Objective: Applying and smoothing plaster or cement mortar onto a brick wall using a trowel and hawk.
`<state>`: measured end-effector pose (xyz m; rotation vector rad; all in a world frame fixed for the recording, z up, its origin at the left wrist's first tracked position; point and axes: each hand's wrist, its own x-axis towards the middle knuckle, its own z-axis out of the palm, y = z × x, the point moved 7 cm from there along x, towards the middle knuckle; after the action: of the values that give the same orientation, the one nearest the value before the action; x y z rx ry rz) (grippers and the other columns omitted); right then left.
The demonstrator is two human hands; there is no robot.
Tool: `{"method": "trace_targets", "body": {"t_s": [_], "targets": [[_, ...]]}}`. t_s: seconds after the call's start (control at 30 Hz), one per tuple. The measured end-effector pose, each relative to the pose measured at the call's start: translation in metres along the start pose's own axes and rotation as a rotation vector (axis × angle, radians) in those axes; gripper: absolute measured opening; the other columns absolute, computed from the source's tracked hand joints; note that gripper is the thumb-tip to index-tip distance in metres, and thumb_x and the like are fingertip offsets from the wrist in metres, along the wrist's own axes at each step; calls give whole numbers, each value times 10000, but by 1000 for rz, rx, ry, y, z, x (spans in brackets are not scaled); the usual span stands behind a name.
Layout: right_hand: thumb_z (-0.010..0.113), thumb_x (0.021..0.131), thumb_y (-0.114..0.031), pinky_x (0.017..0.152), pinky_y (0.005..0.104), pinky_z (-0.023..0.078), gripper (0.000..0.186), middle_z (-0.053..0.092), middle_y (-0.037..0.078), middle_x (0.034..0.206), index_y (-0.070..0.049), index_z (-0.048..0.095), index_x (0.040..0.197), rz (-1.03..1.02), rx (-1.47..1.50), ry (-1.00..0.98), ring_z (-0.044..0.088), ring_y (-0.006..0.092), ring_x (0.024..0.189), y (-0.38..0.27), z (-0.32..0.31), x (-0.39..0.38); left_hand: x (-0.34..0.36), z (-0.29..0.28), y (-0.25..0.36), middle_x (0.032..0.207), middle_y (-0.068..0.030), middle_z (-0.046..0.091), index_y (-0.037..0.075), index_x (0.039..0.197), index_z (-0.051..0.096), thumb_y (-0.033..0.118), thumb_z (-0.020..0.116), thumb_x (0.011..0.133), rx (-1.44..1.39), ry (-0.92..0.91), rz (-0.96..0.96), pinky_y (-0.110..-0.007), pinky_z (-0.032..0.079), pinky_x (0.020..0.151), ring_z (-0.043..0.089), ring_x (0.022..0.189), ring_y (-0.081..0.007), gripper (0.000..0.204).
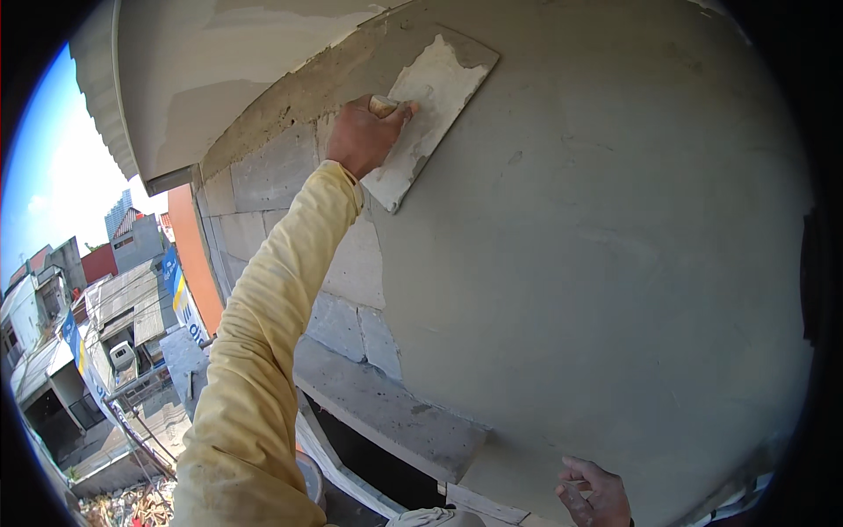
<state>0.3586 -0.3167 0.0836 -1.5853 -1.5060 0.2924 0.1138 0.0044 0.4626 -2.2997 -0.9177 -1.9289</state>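
My left hand (362, 136), at the end of a yellow sleeve, is closed around the handle of a plastering float (439, 83). The float's back is smeared with pale dried mortar, and its face lies against the wall near the top. It sits where wet grey plaster (571, 237) borders bare pale blocks (277, 167). Low on the right, my right hand (597, 492) is close to the plastered surface, its fingers apart and loosely bent. Nothing shows in it, and whether it touches the wall I cannot tell. Its fingers look dusty.
A concrete ledge (386, 404) juts out below the blocks, above a dark opening (369, 457). Part of a bucket (312, 479) shows beside my sleeve. An overhanging soffit (202, 88) meets the wall at upper left. Far below on the left are rooftops, banners (83, 351) and rubble (127, 505).
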Motion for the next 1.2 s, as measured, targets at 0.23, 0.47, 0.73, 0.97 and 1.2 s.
{"method": "trace_targets", "body": {"t_s": [0.23,0.47,0.73,0.97,1.2], "targets": [[665,941,-320,793,351,543,460,704,171,1014,-42,597,1302,67,72,-43,686,258,926,-7,11,4,-142,39,43,683,-182,661,14,836,619,495,706,855,179,-236,218,-420,535,635,661,653,-371,489],[654,947,-376,776,356,547,490,704,169,988,-36,602,1296,58,17,68,687,259,898,-10,-11,-8,-38,-48,-42,571,-40,565,8,814,636,341,753,875,-192,168,-182,-333,434,479,538,502,-165,358],[652,960,-330,768,332,546,446,701,155,953,-33,599,1290,16,9,42,684,229,881,1,-12,-8,19,-18,-52,639,57,364,199,1236,644,291,479,1004,-495,-42,-452,-277,354,460,357,488,-83,299],[747,863,-223,762,328,556,435,706,132,910,40,619,1184,49,212,120,700,193,824,18,-18,-20,1,18,45,641,26,423,152,1236,663,253,528,970,-454,-165,-225,-296,385,459,417,500,-104,314],[737,853,-186,796,350,565,459,713,175,941,41,603,1229,15,89,171,713,241,845,-6,-38,-35,-39,58,160,586,-81,527,38,931,696,293,622,923,-362,-266,-117,-346,459,471,529,489,-172,265]]}}
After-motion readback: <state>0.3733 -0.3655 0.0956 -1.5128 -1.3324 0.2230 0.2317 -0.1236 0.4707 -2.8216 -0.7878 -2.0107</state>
